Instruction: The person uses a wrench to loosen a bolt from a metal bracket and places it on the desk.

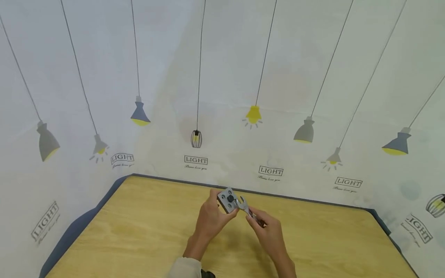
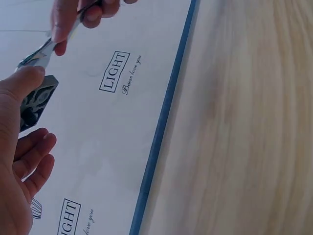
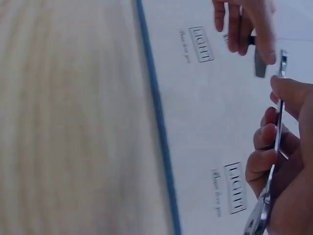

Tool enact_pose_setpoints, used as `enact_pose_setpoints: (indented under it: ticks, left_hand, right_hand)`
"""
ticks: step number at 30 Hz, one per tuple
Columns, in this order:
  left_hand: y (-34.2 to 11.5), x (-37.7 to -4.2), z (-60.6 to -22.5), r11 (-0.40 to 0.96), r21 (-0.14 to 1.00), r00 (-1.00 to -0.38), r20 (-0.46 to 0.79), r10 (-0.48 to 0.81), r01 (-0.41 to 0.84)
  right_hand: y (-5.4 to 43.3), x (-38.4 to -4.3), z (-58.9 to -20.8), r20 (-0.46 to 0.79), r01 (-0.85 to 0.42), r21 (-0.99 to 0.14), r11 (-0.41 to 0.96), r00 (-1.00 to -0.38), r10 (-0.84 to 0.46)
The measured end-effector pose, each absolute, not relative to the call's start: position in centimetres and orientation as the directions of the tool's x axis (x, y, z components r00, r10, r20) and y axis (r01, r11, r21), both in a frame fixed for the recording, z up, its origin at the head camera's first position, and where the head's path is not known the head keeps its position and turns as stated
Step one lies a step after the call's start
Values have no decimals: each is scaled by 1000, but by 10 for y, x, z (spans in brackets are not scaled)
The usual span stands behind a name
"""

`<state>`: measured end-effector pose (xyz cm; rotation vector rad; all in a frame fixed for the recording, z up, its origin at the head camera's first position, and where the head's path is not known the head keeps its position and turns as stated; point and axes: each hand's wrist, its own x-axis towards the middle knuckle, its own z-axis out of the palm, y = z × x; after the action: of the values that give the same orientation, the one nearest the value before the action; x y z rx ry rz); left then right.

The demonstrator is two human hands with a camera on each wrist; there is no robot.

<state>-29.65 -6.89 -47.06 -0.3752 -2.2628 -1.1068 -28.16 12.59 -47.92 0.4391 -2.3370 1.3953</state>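
My left hand (image 1: 208,220) grips a small grey metal block (image 1: 227,200) with a dark bolt head in its face, held above the wooden table (image 1: 139,235). My right hand (image 1: 267,229) pinches a silver open-end wrench (image 1: 245,207), its jaw end close beside the block's bolt. In the left wrist view the block (image 2: 36,100) sits between thumb and fingers of the left hand (image 2: 19,147), and the right hand (image 2: 80,17) brings the wrench (image 2: 41,53) to it. The right wrist view shows the wrench (image 3: 275,147) edge-on in the right hand (image 3: 288,166), with the block (image 3: 260,63) beyond.
A white backdrop (image 1: 222,77) printed with hanging lamps and "LIGHT" labels walls in the table on three sides. A dark blue strip (image 1: 299,199) runs along the table's far edge. A pale sleeve (image 1: 185,268) covers my left forearm.
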Motion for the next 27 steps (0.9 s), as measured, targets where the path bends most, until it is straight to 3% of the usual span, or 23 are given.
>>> enact_pose_setpoints:
  ticks: [4, 10, 20, 27]
  left_hand:
    - [-70, -296, -470, 733, 461, -708, 705, 41, 500]
    - [-69, -294, -470, 790, 370, -648, 761, 43, 488]
    - [-58, -293, -469, 845, 301, -610, 791, 38, 443]
    - [-63, -290, -468, 793, 338, -650, 754, 93, 506]
  right_hand:
    - [126, -276, -467, 475, -472, -739, 480, -871, -125]
    - [124, -271, -458, 401, -427, -765, 481, -901, -162]
    - [118, -266, -448, 405, -439, -737, 513, -896, -185]
    - [123, -265, -449, 419, -457, -726, 515, -887, -197]
